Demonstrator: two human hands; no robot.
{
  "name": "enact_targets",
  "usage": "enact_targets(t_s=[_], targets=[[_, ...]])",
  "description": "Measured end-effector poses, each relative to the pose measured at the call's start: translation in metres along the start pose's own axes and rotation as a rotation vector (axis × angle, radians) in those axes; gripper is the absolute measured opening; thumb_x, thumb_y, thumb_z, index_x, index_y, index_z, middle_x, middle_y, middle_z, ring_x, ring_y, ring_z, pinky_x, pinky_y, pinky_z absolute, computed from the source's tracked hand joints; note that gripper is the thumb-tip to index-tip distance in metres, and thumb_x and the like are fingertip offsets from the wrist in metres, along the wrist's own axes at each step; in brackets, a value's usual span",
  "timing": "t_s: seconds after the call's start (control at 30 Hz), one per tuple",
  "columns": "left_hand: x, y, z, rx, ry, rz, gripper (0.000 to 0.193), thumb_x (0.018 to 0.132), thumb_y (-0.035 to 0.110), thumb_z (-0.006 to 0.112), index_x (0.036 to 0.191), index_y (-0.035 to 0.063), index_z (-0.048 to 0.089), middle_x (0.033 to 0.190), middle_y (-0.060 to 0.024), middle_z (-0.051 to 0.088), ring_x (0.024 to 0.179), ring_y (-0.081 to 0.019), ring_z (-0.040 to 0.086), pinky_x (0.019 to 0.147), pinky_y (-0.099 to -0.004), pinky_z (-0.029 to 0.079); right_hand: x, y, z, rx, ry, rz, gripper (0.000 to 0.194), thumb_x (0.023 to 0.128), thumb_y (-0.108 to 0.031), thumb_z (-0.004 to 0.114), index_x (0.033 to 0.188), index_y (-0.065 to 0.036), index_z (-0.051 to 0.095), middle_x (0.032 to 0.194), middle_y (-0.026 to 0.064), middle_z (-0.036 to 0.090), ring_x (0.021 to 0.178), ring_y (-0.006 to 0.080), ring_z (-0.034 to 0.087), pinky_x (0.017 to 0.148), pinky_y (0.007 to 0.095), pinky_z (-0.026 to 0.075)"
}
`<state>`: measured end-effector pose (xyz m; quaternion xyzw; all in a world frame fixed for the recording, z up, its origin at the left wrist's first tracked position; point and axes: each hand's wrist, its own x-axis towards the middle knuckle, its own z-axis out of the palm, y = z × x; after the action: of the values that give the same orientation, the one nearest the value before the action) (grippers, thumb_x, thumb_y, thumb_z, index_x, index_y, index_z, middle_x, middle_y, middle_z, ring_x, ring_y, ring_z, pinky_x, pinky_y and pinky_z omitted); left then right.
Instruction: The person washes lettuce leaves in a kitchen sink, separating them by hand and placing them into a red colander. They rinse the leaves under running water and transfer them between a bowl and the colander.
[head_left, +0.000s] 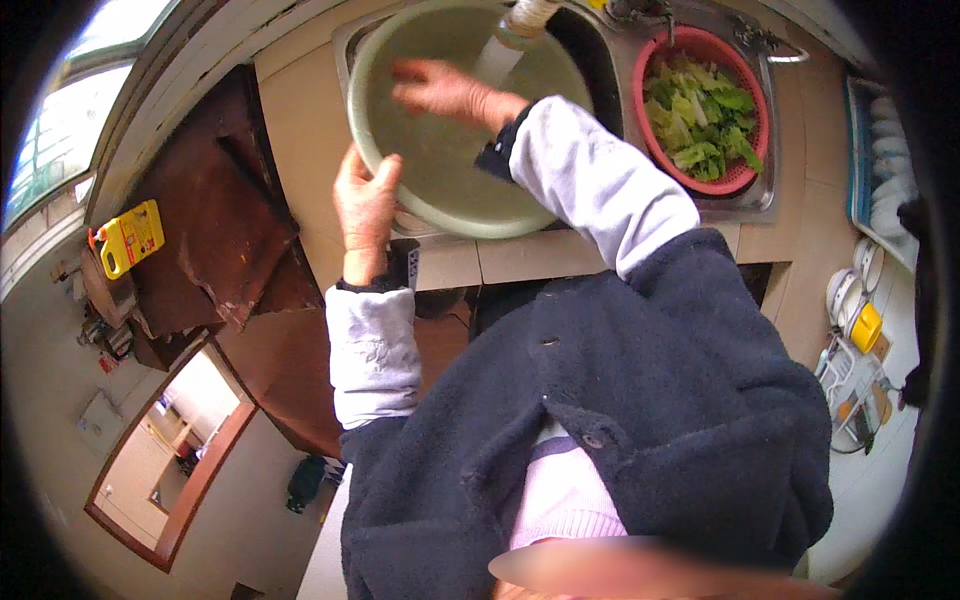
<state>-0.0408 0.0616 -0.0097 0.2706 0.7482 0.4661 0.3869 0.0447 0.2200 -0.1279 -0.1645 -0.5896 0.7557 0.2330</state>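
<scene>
My left hand (366, 199) grips the near left rim of a large pale green plastic basin (457, 223), thumb on top and fingers outside. Inside the basin is cloudy water, and its bottom is hard to make out. My right hand (439, 90) hovers over or just at that water with fingers spread and a little blurred; nothing shows in it. From a wrapped faucet spout (531, 16), a stream of water (496, 64) falls into the basin beside my right hand. The basin sits over one bowl of a steel sink (349, 46).
A red plastic colander (641, 97) of torn leafy greens (701, 112) stands in the sink's right side. Farther right are a dish rack (862, 176) with white bowls and a yellow cup (866, 328). A yellow jug (131, 238) rests on the dark brown surface (217, 202) at left.
</scene>
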Motion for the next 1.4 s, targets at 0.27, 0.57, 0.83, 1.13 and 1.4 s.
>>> enact_targets(t_s=[0.27,0.57,0.83,1.13,1.4], targets=[[-0.019,0.068,0.046,0.338,0.137,0.587,0.017,0.068,0.001,0.059,0.084,-0.0025,0.056,0.097,-0.0110,0.064,0.056,-0.0095,0.054,0.055,-0.0229,0.046,-0.108,-0.003,-0.123,-0.164,0.468,0.367,0.031,0.083,-0.028,0.060,0.104,-0.005,0.060,0.084,0.0017,0.061,0.068,0.0105,0.056,0.060,0.0270,0.046],[-0.033,0.075,0.043,0.741,0.296,0.936,0.017,0.065,-0.001,0.060,0.071,0.0015,0.044,0.111,-0.0159,0.059,0.071,-0.0260,0.058,0.060,-0.0308,0.046,-0.201,-0.021,-0.201,-0.564,0.720,0.163,0.027,0.082,-0.025,0.061,0.097,-0.003,0.064,0.081,0.0089,0.066,0.069,0.0166,0.062,0.064,0.0311,0.049],[-0.045,0.085,0.010,0.901,0.414,1.195,0.020,0.066,-0.002,0.061,0.072,0.0056,0.044,0.113,-0.0120,0.059,0.071,-0.0216,0.061,0.051,-0.0274,0.047,-0.224,-0.031,-0.271,-0.910,0.916,0.366,0.034,0.081,-0.033,0.059,0.103,-0.008,0.064,0.100,0.0166,0.064,0.094,0.0302,0.061,0.082,0.0377,0.047],[-0.028,0.064,0.004,0.419,0.540,1.108,0.015,0.073,-0.006,0.060,0.076,0.0006,0.047,0.112,-0.0146,0.058,0.073,-0.0141,0.059,0.059,-0.0213,0.048,-0.156,-0.032,-0.265,-0.649,0.714,0.271,0.022,0.079,-0.013,0.058,0.096,0.001,0.060,0.076,0.0106,0.063,0.066,0.0206,0.062,0.055,0.0331,0.049],[-0.024,-0.047,0.034,-0.348,0.445,0.258,0.024,0.070,-0.008,0.053,0.093,0.0014,0.053,0.088,-0.0029,0.058,0.077,-0.0115,0.053,0.073,-0.0249,0.044,-0.148,-0.077,-0.255,0.019,0.841,-0.054,0.035,0.083,-0.012,0.059,0.116,-0.001,0.049,0.086,0.0114,0.062,0.069,0.0172,0.060,0.058,0.0302,0.050]])
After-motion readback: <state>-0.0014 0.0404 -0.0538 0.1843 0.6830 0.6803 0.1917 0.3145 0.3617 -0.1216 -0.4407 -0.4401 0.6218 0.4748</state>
